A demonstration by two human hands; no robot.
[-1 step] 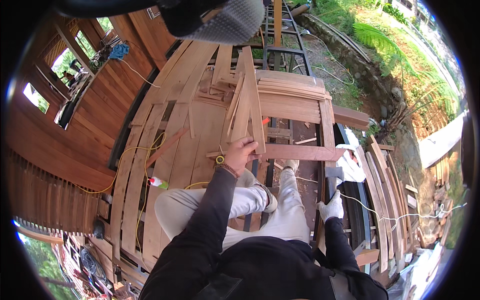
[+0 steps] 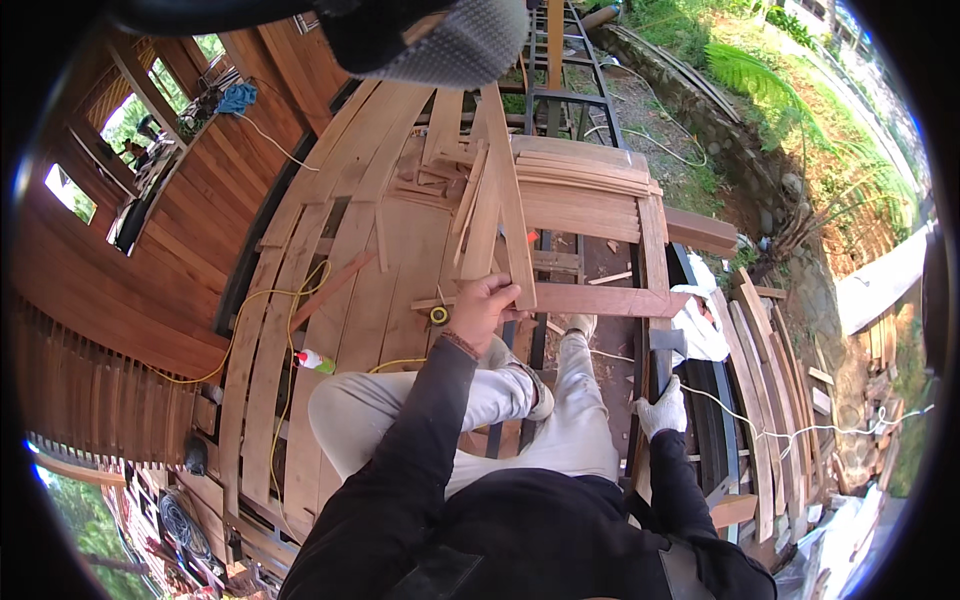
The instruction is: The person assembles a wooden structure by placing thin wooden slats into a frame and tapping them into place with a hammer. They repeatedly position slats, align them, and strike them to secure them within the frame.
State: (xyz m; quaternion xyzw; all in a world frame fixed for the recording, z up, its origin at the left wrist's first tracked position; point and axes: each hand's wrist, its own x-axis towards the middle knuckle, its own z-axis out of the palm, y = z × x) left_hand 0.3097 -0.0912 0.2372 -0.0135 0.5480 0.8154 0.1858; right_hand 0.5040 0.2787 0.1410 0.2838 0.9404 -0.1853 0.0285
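My left hand (image 2: pixel 487 310), bare with a beaded bracelet, is closed on the near end of a long thin wooden slat (image 2: pixel 512 205). The slat points away from me, over other loose strips. My right hand (image 2: pixel 662 412), in a pale work glove, is wrapped round the dark handle of what looks like a hatchet, its grey head (image 2: pixel 667 340) above the glove. That head lies close to the corner of a wooden frame (image 2: pixel 600 300). My left hand is just left of the frame's near rail.
Stacked boards (image 2: pixel 580 190) lie across the frame's far side. A yellow tape measure (image 2: pixel 439 316), a red-and-white bottle (image 2: pixel 315 361) and a yellow cord (image 2: pixel 275 296) lie on the plank deck (image 2: pixel 350 300). Loose timber (image 2: pixel 765 380) and a white bag (image 2: pixel 705 335) are at right.
The slat in my left hand has shifted slightly, its far end a little farther away. The right hand and the hatchet are nearly unmoved.
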